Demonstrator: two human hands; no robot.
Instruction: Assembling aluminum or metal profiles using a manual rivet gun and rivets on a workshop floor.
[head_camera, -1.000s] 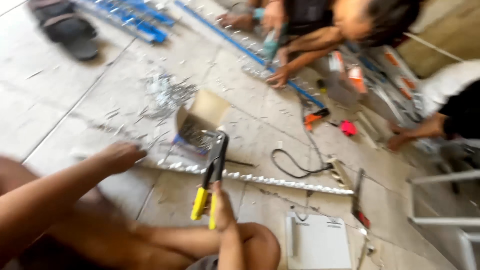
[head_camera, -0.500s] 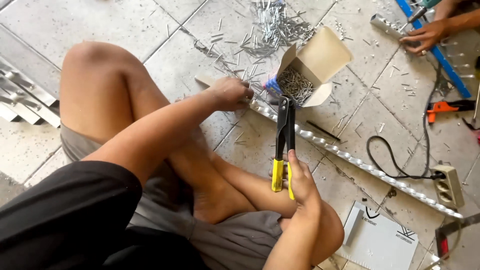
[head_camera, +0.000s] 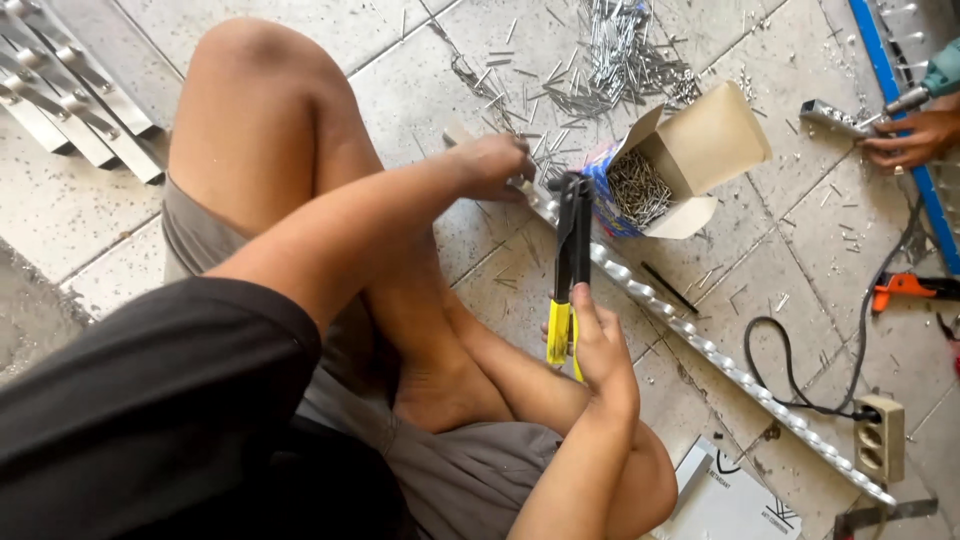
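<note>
The riveter (head_camera: 568, 262) stands up from the right hand (head_camera: 598, 352), its head beside the left hand's fingers (head_camera: 515, 168), which rest on the strip (head_camera: 690, 338). Just right of those fingers sits the box (head_camera: 668, 160), nails (head_camera: 638, 186) inside; loose nails (head_camera: 600, 62) lie beyond

The rivet gun (head_camera: 567, 262) is black with 2 yellow-sleeved handles, standing nearly upright, its head down on the near end of the metal strip (head_camera: 700, 345). That strip is a long, pale, embossed bar lying flat on the tiled floor (head_camera: 90, 210), running diagonally from the floor's middle toward its lower right corner, just beside an open cardboard box of rivets (head_camera: 660, 165).
</note>
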